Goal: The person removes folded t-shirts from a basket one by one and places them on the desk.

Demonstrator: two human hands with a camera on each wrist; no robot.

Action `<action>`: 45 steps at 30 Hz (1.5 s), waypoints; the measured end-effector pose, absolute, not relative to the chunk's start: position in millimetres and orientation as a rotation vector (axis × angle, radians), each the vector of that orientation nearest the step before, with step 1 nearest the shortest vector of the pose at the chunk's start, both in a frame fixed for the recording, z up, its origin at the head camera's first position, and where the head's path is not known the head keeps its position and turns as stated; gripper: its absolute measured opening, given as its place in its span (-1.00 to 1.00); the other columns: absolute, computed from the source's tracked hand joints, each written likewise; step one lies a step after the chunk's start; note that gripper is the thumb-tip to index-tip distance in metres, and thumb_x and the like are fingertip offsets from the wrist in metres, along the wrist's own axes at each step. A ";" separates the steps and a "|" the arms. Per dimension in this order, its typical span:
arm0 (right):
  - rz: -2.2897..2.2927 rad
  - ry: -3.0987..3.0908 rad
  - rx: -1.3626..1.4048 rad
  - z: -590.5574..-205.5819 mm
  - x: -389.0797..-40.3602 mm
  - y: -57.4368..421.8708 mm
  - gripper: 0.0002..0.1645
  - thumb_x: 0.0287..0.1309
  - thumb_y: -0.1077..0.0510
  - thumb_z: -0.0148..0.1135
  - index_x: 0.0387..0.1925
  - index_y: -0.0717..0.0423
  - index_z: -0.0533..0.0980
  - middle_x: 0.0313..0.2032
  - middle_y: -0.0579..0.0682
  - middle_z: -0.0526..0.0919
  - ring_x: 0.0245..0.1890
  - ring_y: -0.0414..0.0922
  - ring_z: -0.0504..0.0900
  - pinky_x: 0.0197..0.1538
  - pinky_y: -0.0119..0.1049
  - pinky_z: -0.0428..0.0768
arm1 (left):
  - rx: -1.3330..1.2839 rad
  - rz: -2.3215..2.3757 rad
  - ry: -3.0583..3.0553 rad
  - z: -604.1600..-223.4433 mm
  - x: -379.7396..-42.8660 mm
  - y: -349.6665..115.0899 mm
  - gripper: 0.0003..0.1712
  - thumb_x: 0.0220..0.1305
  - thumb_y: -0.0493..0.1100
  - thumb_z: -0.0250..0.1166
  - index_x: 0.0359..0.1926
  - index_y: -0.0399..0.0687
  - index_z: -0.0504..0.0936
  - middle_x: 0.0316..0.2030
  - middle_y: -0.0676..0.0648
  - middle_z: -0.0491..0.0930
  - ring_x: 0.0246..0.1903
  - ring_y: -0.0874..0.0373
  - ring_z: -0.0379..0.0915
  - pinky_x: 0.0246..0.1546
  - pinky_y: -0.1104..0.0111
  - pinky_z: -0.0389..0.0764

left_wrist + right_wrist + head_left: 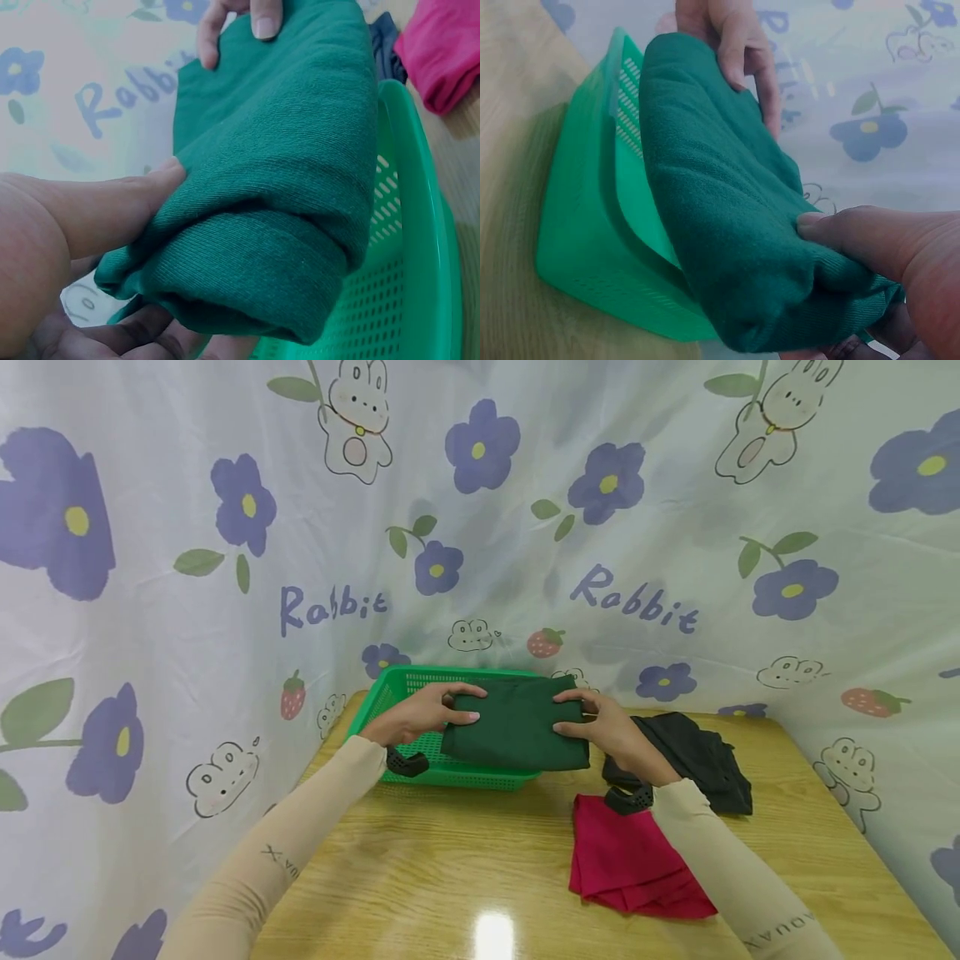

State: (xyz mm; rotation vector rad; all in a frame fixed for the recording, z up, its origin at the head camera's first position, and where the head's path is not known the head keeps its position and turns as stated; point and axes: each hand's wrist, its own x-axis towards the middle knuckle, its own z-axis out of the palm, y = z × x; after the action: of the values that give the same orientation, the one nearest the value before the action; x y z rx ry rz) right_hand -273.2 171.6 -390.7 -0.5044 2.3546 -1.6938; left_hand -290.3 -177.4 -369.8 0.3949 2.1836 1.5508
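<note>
A folded dark green cloth (517, 727) is held up over the right part of a green plastic basket (450, 781). My left hand (431, 706) grips its left end, thumb on the near face and fingers behind. At the other end my right hand (603, 727) pinches the cloth in the same way. The left wrist view shows the rolled layers of the green cloth (255, 172) at close range, with the perforated basket wall (420, 210) below. From the right wrist, the cloth (712, 187) looks thick and folded, beside the basket's side (592, 217).
A black folded garment (705, 760) lies on the wooden table (420, 868) at the right, partly behind my right forearm. Nearer to me is a crimson folded cloth (630, 868). A printed curtain (525, 552) hangs behind and along both sides of the table.
</note>
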 end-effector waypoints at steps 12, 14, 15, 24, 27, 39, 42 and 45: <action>-1.668 2.418 -0.479 -392.8 -266.5 195.6 -0.36 0.26 0.14 0.47 0.34 0.01 0.49 0.31 0.23 0.47 0.15 0.16 0.59 -0.02 -0.09 0.68 | 0.439 1.538 2.163 -368.3 -288.3 -154.6 -0.43 0.34 -0.12 0.46 0.33 0.22 0.58 0.20 -0.19 0.48 0.04 -0.13 0.54 -0.05 0.05 0.66; -1.671 2.417 -0.468 -394.1 -264.8 201.3 -0.36 0.25 0.14 0.48 0.34 0.00 0.49 0.26 0.23 0.52 0.12 0.13 0.61 -0.03 -0.11 0.69 | 0.455 1.535 2.153 -368.5 -287.6 -149.9 -0.43 0.33 -0.12 0.46 0.34 0.20 0.57 0.18 -0.20 0.50 0.01 -0.13 0.55 -0.08 0.05 0.66; -1.672 2.415 -0.462 -394.2 -263.6 204.2 -0.35 0.25 0.13 0.48 0.34 -0.01 0.50 0.26 0.23 0.52 0.12 0.13 0.61 -0.03 -0.10 0.69 | 0.461 1.536 2.146 -368.5 -287.3 -147.3 -0.42 0.33 -0.12 0.46 0.35 0.19 0.57 0.17 -0.21 0.51 -0.01 -0.13 0.55 -0.09 0.05 0.66; -1.642 2.467 -0.417 -394.4 -252.1 227.7 -0.33 0.24 0.07 0.50 0.35 -0.02 0.50 0.33 0.22 0.47 0.16 0.15 0.59 -0.02 -0.08 0.68 | 0.506 1.553 2.099 -367.9 -285.0 -123.8 -0.40 0.34 -0.17 0.45 0.37 0.13 0.55 0.16 -0.21 0.53 0.01 -0.09 0.57 -0.08 0.07 0.68; -1.639 2.478 -0.414 -394.7 -246.8 235.5 -0.33 0.24 0.06 0.50 0.34 -0.02 0.50 0.35 0.22 0.46 0.17 0.14 0.59 -0.03 -0.10 0.68 | 0.536 1.540 2.100 -368.9 -283.5 -116.2 -0.41 0.35 -0.19 0.44 0.37 0.12 0.56 0.12 -0.21 0.55 -0.06 -0.06 0.56 -0.14 0.12 0.66; -1.666 2.475 -0.372 -399.8 -233.9 266.1 -0.29 0.23 0.05 0.50 0.36 0.03 0.47 0.30 0.26 0.47 0.06 0.00 0.63 -0.06 -0.13 0.69 | 0.600 1.493 2.114 -372.1 -279.1 -87.8 -0.45 0.34 -0.14 0.45 0.32 0.23 0.59 0.05 -0.16 0.60 -0.22 0.05 0.47 -0.26 0.21 0.56; -1.672 2.482 -0.370 -399.9 -230.6 273.2 -0.27 0.24 0.05 0.50 0.38 0.07 0.45 0.34 0.28 0.42 0.08 -0.02 0.61 -0.05 -0.13 0.69 | 0.618 1.499 2.104 -371.6 -279.8 -81.0 -0.46 0.34 -0.15 0.45 0.31 0.23 0.60 0.00 -0.17 0.61 -0.25 0.06 0.46 -0.29 0.25 0.55; -1.659 2.508 -0.365 -399.2 -226.3 280.1 -0.27 0.24 0.04 0.50 0.38 0.07 0.45 0.36 0.28 0.39 0.05 -0.03 0.62 -0.08 -0.14 0.69 | 0.643 1.491 2.100 -371.4 -279.3 -73.8 -0.46 0.35 -0.15 0.45 0.32 0.21 0.60 -0.05 -0.18 0.61 -0.32 0.09 0.39 -0.33 0.27 0.51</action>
State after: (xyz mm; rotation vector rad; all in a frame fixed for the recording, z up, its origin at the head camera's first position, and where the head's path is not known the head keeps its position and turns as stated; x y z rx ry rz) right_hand -226.3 280.1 -399.2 -0.3646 2.5078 -1.6593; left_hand -279.3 -73.8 -371.4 0.6425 2.1002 1.4907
